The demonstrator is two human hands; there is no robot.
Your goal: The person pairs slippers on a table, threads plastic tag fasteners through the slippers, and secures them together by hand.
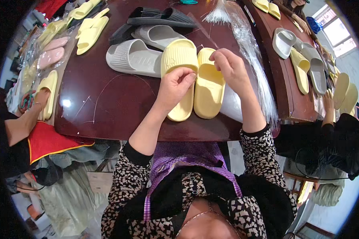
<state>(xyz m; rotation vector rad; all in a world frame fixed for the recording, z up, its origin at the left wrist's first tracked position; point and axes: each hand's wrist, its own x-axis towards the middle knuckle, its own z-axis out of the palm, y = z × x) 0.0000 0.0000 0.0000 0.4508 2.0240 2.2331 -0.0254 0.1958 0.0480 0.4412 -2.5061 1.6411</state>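
Note:
Two yellow slippers lie side by side in front of me, soles down, toes away. My left hand (pixel 175 87) is closed in a pinch at the inner edge of the left yellow slipper (pixel 181 57), over its ribbed strap and footbed. Above the right yellow slipper (pixel 209 95), my right hand (pixel 232 71) is raised with thumb and fingers pinched together, covering part of its strap. Whatever lies between the fingertips of either hand is too small to make out. Just left of the pair, a grey slipper (pixel 133 59) touches the left yellow one, with another grey slipper (pixel 157 36) behind.
Black slippers (pixel 161 18) lie farther back on the dark red table (pixel 119 103). A bundle of clear plastic strands (pixel 254 59) runs down the right side. Left, a co-worker's hand (pixel 43 97) rests on a yellow slipper. More slippers lie on the right-hand table (pixel 273 73).

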